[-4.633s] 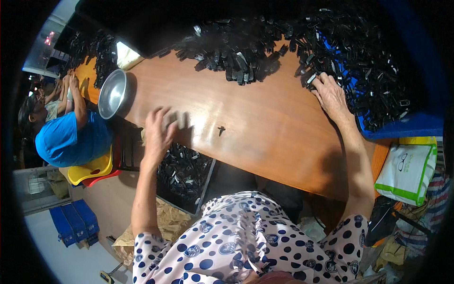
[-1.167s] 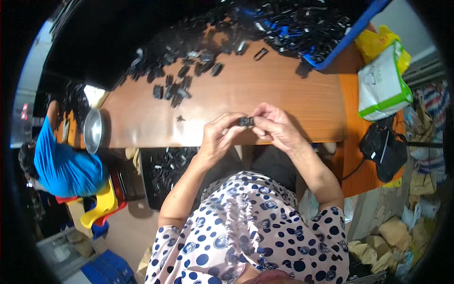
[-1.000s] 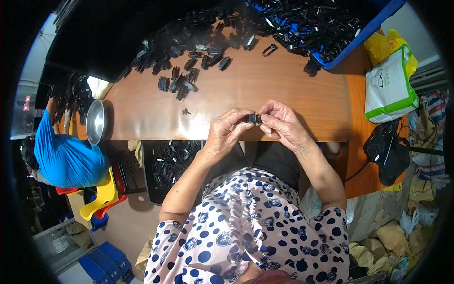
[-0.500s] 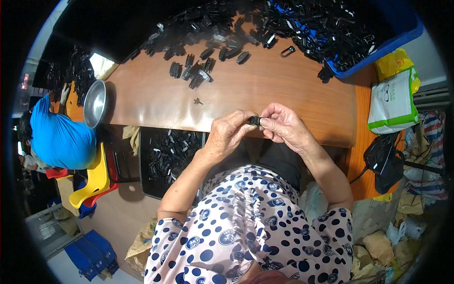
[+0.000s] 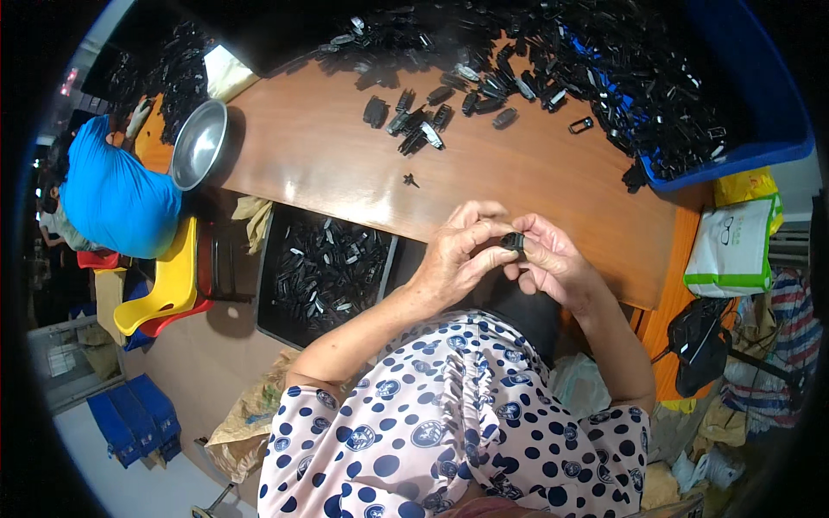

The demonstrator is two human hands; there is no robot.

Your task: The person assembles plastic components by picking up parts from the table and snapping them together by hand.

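My head-worn fisheye looks steeply down — close over the left hand (image 5: 451,259) and right hand (image 5: 561,266) — facing across the table (image 5: 319,147).

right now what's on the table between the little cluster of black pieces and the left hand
The head view shows one small dark piece on the table, between the black pieces and the left hand.

The tabletop (image 5: 319,155) offers passage midway, but black parts (image 5: 496,86) block its far side.
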